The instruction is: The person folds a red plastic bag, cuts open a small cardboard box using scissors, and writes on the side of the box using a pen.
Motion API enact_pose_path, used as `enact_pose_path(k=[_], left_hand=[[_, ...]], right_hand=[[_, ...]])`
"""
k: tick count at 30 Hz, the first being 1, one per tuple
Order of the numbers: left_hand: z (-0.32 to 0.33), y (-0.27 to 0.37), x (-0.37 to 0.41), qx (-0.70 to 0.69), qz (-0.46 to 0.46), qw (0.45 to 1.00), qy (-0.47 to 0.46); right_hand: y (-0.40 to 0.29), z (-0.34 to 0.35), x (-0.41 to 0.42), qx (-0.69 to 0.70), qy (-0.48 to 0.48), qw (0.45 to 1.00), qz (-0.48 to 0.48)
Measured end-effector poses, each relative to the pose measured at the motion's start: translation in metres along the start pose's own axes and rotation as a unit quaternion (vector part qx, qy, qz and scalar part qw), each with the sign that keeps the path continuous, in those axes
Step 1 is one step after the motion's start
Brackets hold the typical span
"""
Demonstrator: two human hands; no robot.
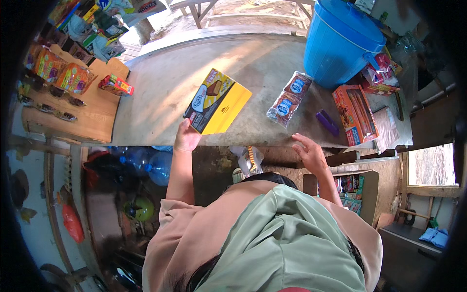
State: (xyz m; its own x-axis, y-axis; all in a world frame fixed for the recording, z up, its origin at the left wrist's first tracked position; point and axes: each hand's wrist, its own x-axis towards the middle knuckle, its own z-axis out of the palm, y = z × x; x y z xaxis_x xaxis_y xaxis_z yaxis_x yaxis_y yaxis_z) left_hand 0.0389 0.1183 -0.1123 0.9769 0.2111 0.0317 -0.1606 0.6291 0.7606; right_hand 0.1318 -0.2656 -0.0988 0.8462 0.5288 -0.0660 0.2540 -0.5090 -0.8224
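My left hand (pixel 187 135) grips the lower left corner of a flat yellow and black cardboard snack box (pixel 218 103), tilted over the grey counter (pixel 157 91). At the counter's front edge my right hand (pixel 309 153) is held with its fingers apart and nothing in it. Beyond that hand lies a clear plastic strip of packaged snacks (pixel 290 99) with blue and white labels. A purple object (pixel 327 122), perhaps a stapler, lies to its right. Farther right is an open orange box (pixel 355 115) with long wrapped packs inside.
A blue lidded plastic bucket (pixel 341 43) stands at the back right. On the left, a wooden display board (pixel 91 120) carries snack packs, sunglasses and a small red box (pixel 116 85). Large blue water bottles (pixel 160 168) stand below the counter. An open carton of sachets (pixel 370 197) is at lower right.
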Motion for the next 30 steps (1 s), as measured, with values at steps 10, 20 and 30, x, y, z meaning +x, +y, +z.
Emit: enact_pose_path(k=[10, 20, 30], left_hand=[[0.007, -0.006, 0.005, 0.04, 0.069, 0.996, 0.028], [0.056, -0.032, 0.008, 0.739, 0.218, 0.63, 0.091], [0.102, -0.077, -0.002, 0.821, 0.209, 0.499, 0.182]], right_hand=[[-0.008, 0.001, -0.001, 0.09, 0.064, 0.992, 0.052], [0.012, -0.031, 0.0, 0.063, 0.198, 0.976, 0.07], [0.035, -0.12, 0.008, 0.214, 0.317, 0.924, -0.017]])
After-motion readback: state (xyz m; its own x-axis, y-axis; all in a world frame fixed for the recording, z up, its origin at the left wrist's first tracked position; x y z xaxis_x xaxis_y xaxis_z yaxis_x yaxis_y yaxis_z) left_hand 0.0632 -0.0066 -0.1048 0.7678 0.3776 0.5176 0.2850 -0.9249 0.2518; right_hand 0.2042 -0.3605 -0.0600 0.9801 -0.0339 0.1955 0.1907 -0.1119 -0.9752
